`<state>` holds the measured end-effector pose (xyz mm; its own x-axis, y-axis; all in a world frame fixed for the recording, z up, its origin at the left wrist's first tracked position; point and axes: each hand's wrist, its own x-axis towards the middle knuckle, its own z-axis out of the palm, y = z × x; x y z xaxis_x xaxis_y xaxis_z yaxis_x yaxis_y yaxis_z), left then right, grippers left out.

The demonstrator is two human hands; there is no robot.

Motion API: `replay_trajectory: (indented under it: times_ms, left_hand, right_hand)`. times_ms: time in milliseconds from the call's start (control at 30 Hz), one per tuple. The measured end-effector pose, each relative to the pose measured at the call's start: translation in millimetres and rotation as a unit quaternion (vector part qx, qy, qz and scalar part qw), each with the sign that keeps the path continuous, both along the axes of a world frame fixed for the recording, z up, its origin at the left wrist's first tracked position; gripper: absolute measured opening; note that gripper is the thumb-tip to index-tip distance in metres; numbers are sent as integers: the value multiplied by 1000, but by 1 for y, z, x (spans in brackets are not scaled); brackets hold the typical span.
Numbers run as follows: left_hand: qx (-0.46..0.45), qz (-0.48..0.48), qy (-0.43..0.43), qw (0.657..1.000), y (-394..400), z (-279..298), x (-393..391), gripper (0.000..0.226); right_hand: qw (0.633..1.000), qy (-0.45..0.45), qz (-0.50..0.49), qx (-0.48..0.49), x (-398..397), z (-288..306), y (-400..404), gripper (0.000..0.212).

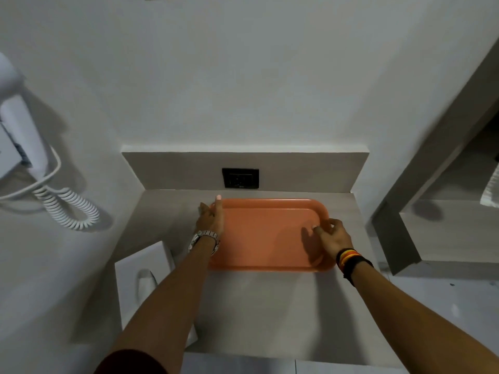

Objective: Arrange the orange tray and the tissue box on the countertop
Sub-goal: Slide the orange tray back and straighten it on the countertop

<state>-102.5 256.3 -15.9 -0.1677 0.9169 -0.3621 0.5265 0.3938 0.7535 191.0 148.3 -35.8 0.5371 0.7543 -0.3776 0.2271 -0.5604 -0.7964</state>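
A small alcove with plain white walls is seen from above, and a pale grey countertop [243,306] fills its floor, with a low grey upstand along the back edge. A black socket [240,178] is set in the middle of that upstand; any lettering on it is too small to be read. No other writing can be made out.

A white wall-mounted dryer [19,139] with a coiled cord [70,209] is fixed to the left wall.

The orange tray [264,236] lies flat toward the back edge of the countertop, just in front of the socket. The white tissue box [143,273] stands at the left edge of the countertop, partly hidden by the left forearm.

The tray's left rim is touched by the left hand [210,220], its fingers laid out straight along it, not clenched. The right rim is pinched by the right hand [332,238]. A metal watch [205,238] is worn on the left wrist, coloured bands [351,259] on the right.
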Motion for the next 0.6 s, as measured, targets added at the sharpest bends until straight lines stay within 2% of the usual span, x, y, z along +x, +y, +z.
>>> replay_trajectory:
  times_ms: [100, 167, 233, 367, 467, 600]
  left_hand:
    - [-1, -20, -23, 1000, -4, -6, -7, 93]
    - [16, -32, -8, 999, -13, -8, -10, 93]
    - [61, -48, 45, 996, -30, -14, -11, 93]
    - [145, -139, 164, 966, -95, -41, -7, 90]
    - [195, -186, 221, 937, -149, -67, -8, 90]
    - [160, -211, 272, 925, -188, -83, -12, 91]
  right_hand:
    - [1000, 4, -8, 9, -3, -3, -5, 61]
    - [1000, -10, -1, 23, -7, -1, -11, 60]
    - [996, -70, 27, 56, -14, -1, -24, 57]
    - [959, -231, 155, 58, -44, -26, -78, 71]
    - [935, -275, 212, 69, -74, -43, -124, 73]
    - [926, -303, 219, 51, -89, -62, -150, 79]
